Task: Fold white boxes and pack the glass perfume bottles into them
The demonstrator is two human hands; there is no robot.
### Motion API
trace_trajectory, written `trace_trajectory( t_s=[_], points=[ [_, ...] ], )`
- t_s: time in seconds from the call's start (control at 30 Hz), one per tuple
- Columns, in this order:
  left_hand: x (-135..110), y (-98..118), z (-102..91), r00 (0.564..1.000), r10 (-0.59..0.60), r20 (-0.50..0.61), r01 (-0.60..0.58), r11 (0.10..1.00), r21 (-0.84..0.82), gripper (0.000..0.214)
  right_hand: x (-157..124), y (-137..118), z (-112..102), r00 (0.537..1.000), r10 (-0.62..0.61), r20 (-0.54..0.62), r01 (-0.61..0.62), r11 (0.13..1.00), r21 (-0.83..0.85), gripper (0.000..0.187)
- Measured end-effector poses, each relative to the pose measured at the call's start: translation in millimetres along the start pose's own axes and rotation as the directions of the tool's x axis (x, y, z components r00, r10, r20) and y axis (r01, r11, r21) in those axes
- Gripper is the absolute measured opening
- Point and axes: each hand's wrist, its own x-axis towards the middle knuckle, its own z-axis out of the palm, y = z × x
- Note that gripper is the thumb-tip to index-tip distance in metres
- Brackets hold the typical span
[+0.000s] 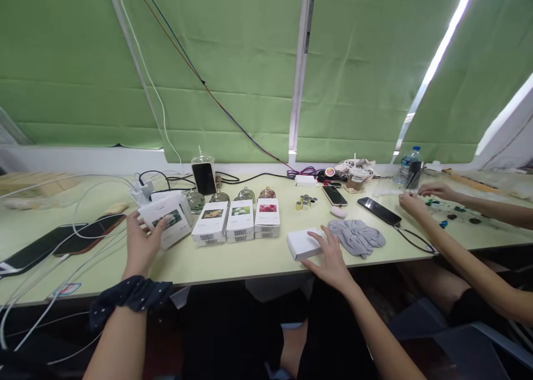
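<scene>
Nearest me, a dark dotted scrunchie (125, 296) rings the left wrist. Just beyond it, at ten o'clock, the left hand (140, 245) has its fingers (163, 223) wrapped round a white picture box (170, 218), tipped so its printed face points up at me, I judge for reading. At one o'clock the right hand (331, 258) lies with fingers spread flat on a plain white box (302, 243) on the bench (233, 260), steadying rather than gripping it. A grey cloth (358, 237) lies just beside, at two o'clock. At twelve, a row of boxes (237, 220) stands with glass bottles (245, 194) behind, apparently paired. Farther off at three o'clock, another person's hands (414, 204) hover over small parts.
</scene>
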Motion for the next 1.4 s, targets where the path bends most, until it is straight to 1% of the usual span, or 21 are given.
trace_trajectory(
  t_s=[0.03,0.1,0.17,0.2,0.23,0.33,0.4,0.53,0.57,0.63,0.73,0.77,0.83,0.93,1.03,1.1,1.17,1.2,1.27,1.33,1.4],
  points=[
    [-1.8,0.7,-1.1,0.999,0.019,-0.033,-0.020,0.999,-0.033,0.076,-2.1,-7.1,5.2,0.996,0.048,-0.069,-0.049,0.999,-0.009,0.065],
    [-6.5,3.9,-4.1,0.989,0.087,-0.120,-0.099,0.990,-0.102,0.072,-4.0,-20.0,15.8,0.978,0.115,-0.177,-0.122,0.992,-0.030,0.074],
    [-12.0,10.9,-7.8,0.964,0.155,-0.214,-0.192,0.968,-0.164,0.069,-3.5,-29.5,25.3,0.958,0.145,-0.249,-0.163,0.985,-0.054,0.079],
    [-14.8,16.0,-9.8,0.954,0.174,-0.244,-0.226,0.953,-0.201,0.069,-2.8,-32.6,29.2,0.949,0.153,-0.276,-0.176,0.982,-0.062,0.080],
    [-17.6,21.8,-11.7,0.947,0.192,-0.259,-0.256,0.935,-0.245,0.069,-2.1,-34.5,32.6,0.941,0.161,-0.298,-0.189,0.980,-0.064,0.079],
    [-26.7,41.9,-16.2,0.930,0.273,-0.244,-0.347,0.871,-0.348,0.070,-1.1,-34.1,38.7,0.923,0.199,-0.330,-0.225,0.973,-0.042,0.074],
    [-35.1,55.1,-16.9,0.930,0.312,-0.194,-0.365,0.846,-0.388,0.071,-1.9,-30.8,40.3,0.919,0.220,-0.327,-0.240,0.970,-0.022,0.069],
    [-61.3,75.5,-9.5,0.946,0.322,-0.048,-0.309,0.844,-0.438,0.067,-5.3,-24.6,39.9,0.932,0.198,-0.305,-0.207,0.978,0.002,0.064],
    [-69.5,78.9,-5.8,0.943,0.333,-0.004,-0.299,0.842,-0.450,0.065,-6.3,-24.0,39.2,0.936,0.184,-0.300,-0.191,0.982,0.005,0.063],
    [-87.0,83.7,3.1,0.929,0.346,0.129,-0.249,0.844,-0.474,0.061,-8.6,-23.6,37.3,0.943,0.157,-0.294,-0.161,0.987,0.010,0.061],
    [-112.0,87.5,17.6,0.866,0.368,0.338,-0.193,0.870,-0.454,0.046,-13.7,-24.3,32.7,0.948,0.120,-0.293,-0.117,0.993,0.028,0.058],
    [-119.0,88.5,22.2,0.835,0.375,0.402,-0.186,0.880,-0.436,0.042,-15.8,-24.6,30.7,0.949,0.111,-0.296,-0.105,0.994,0.037,0.058],
    [-129.9,90.6,30.7,0.773,0.409,0.485,-0.209,0.886,-0.414,0.038,-19.6,-25.0,25.8,0.944,0.097,-0.315,-0.085,0.995,0.050,0.056],
    [-139.3,94.1,41.3,0.687,0.512,0.517,-0.328,0.852,-0.408,0.024,-22.6,-25.0,16.4,0.922,0.070,-0.380,-0.055,0.997,0.051,0.054],
    [-144.2,97.6,49.3,0.625,0.574,0.529,-0.424,0.819,-0.387,0.011,-21.4,-23.0,7.4,0.922,0.060,-0.382,-0.030,0.996,0.086,0.053],
    [-147.3,99.1,53.4,0.587,0.592,0.552,-0.471,0.804,-0.361,0.011,-19.8,-20.1,4.0,0.935,0.054,-0.352,-0.003,0.990,0.144,0.053],
    [-150.7,98.8,57.2,0.552,0.610,0.569,-0.518,0.785,-0.338,0.015,-18.4,-16.3,3.3,0.942,0.030,-0.334,0.037,0.980,0.194,0.052],
    [-152.5,97.8,59.1,0.541,0.616,0.573,-0.533,0.778,-0.333,0.018,-17.9,-14.3,3.8,0.944,0.014,-0.329,0.058,0.977,0.207,0.051],
    [-155.8,94.3,63.4,0.535,0.620,0.573,-0.535,0.774,-0.338,0.020,-17.5,-10.6,5.8,0.949,-0.018,-0.314,0.091,0.972,0.217,0.050],
    [-158.4,89.9,67.6,0.548,0.613,0.570,-0.509,0.784,-0.355,0.020,-17.8,-7.5,8.1,0.954,-0.037,-0.299,0.105,0.971,0.216,0.051],
    [-160.1,85.8,71.1,0.563,0.601,0.567,-0.474,0.797,-0.375,0.018,-18.6,-5.1,10.4,0.959,-0.040,-0.281,0.104,0.971,0.217,0.056]
  ],
)
